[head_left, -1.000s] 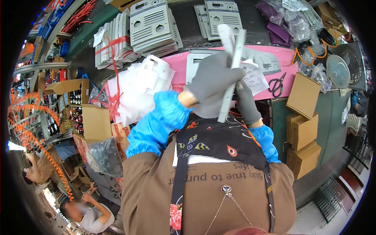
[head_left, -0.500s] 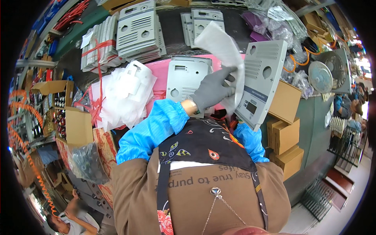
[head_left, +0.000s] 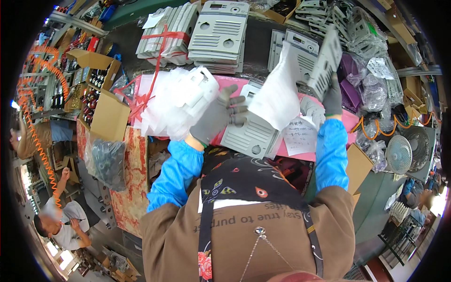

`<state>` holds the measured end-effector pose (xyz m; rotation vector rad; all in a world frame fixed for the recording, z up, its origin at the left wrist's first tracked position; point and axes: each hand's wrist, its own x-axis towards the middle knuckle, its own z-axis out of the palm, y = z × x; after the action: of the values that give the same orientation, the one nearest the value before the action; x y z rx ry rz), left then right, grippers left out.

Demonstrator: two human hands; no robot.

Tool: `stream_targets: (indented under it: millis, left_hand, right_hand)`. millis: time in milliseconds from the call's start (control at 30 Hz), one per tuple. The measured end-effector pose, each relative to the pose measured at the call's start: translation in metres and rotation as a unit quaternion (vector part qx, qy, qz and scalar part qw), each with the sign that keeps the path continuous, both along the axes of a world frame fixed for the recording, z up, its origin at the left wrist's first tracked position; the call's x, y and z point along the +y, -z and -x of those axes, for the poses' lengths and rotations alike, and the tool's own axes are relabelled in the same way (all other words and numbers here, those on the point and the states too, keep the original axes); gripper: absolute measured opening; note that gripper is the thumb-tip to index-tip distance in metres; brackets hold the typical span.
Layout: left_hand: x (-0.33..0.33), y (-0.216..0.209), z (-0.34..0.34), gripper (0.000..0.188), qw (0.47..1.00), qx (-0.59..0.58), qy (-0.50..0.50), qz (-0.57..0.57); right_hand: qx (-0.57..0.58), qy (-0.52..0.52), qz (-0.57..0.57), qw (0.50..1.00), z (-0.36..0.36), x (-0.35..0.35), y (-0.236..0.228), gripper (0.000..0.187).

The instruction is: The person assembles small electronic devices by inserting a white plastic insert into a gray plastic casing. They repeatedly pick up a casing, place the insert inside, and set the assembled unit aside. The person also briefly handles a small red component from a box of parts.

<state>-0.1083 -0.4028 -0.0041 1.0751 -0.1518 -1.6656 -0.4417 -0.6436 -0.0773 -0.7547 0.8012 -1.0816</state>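
Observation:
My left hand, in a grey glove, has its fingers spread and nothing gripped. Just beyond its fingertips a white wrapping sheet stands curled over a light grey slotted panel on the pink mat. My right hand, also gloved, grips a second slotted panel by its near end. That panel is tilted up on edge and blurred, close to a short stack of similar panels. Beside my left hand lies a heap of white sheets with a small white cut-out piece on top.
Panels are stacked at the back, beside a bundle tied with red strap. Plastic-wrapped parts crowd the right, near a fan. A handwritten paper lies on the mat. An open carton stands left. Another person is lower left.
My right hand has carried its panel from near my body to the back right. My left hand has moved left, away from the white sheet, and its fingers have spread.

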Motion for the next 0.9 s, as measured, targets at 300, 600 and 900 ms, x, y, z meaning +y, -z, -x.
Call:
stream_targets:
  millis: [300, 600, 900]
  left_hand:
    - [-0.077, 0.021, 0.062, 0.040, 0.950, -0.309, 0.033, -0.002]
    - [0.066, 0.059, -0.087, 0.033, 0.889, -0.390, -0.233, -0.067]
    - [0.087, 0.118, -0.209, 0.076, 0.661, -0.666, -0.191, -0.289]
  right_hand:
    - [0.271, 0.062, 0.064, 0.959, -0.016, -0.095, 0.057, 0.041]
    - [0.416, 0.019, 0.047, 0.908, -0.028, -0.093, 0.053, 0.042]
    - [0.825, -0.029, 0.115, 0.552, -0.042, -0.085, 0.001, 0.065]
